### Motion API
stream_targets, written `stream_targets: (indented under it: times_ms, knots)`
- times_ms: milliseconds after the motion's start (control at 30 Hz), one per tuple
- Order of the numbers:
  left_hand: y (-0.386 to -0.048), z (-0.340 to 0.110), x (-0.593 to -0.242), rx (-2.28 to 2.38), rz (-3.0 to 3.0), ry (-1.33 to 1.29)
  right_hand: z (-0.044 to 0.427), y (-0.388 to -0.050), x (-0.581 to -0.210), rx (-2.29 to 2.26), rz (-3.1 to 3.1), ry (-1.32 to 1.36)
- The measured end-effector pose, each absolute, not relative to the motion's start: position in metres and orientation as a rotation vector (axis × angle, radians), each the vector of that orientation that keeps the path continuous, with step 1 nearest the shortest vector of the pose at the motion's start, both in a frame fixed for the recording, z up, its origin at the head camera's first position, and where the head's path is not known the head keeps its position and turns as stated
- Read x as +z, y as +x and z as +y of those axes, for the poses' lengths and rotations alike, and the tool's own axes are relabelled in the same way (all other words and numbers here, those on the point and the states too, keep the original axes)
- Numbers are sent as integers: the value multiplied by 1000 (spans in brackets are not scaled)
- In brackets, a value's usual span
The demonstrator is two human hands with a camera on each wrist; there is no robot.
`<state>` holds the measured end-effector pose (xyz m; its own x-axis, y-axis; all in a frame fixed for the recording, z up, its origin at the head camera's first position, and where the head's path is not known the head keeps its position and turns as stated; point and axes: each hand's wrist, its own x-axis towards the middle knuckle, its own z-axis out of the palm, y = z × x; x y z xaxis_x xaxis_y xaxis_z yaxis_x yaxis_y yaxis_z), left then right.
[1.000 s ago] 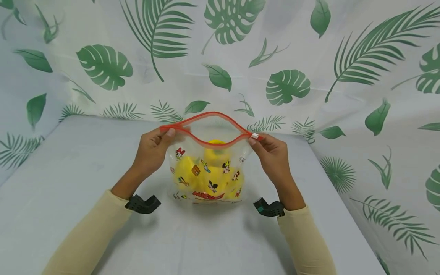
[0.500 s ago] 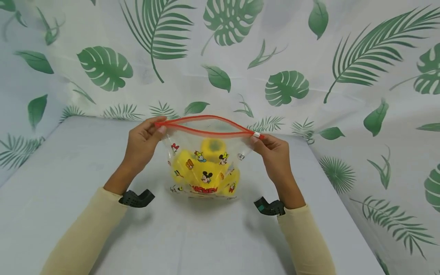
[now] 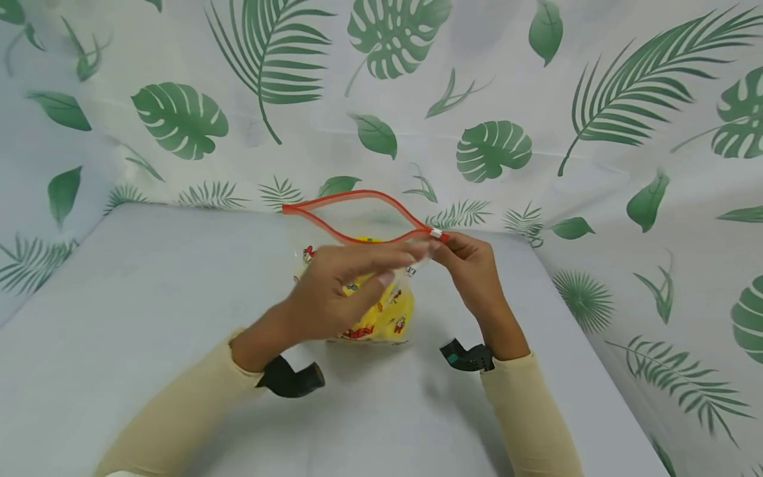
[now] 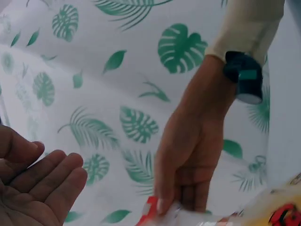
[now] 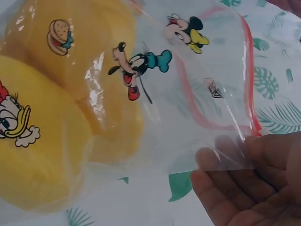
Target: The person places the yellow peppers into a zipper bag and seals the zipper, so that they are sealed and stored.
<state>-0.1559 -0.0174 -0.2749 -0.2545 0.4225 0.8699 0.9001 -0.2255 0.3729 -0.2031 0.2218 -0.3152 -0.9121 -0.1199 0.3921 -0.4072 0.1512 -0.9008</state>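
Note:
A clear zip bag with cartoon prints and a red zip edge stands upright on the table, its mouth parted. Several yellow rounded objects lie inside; their kind is unclear through the plastic. My right hand pinches the right end of the zip edge, beside the white slider. In front of the bag, partly covering it, is my left hand, its fingers stretched toward the right hand. The left wrist view shows that left hand holding nothing, apart from the right hand.
The table has a pale cover. A white curtain with green leaf prints rises behind it and along the sides. Dark wrist cameras stick out from both forearms.
My left hand has let go of the bag's left corner and moved right, in front of the bag. The mouth pulled flatter, then bowed wider again. The right hand keeps its grip.

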Motion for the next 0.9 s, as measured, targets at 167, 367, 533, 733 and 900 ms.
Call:
stream_targets:
  times_ms: [167,367,533,733,900]
  knots:
    - [-164,14,-286,-1373,-1841,-1594,224,-201,-313,1837,-2250,560]
    - [-197,22,-287,-1219,-1872,-1414,225,-200,-311,1804,-2244,639]
    - [-209,18,-282,-1174,-1912,-1412,224,-198,-309,1795,-2247,661]
    - [-212,19,-274,-1096,-2087,-1394,222,-197,-307,1822,-2230,699]
    - [-213,19,-275,-1048,-2175,-1366,220,-195,-308,1825,-2234,678]
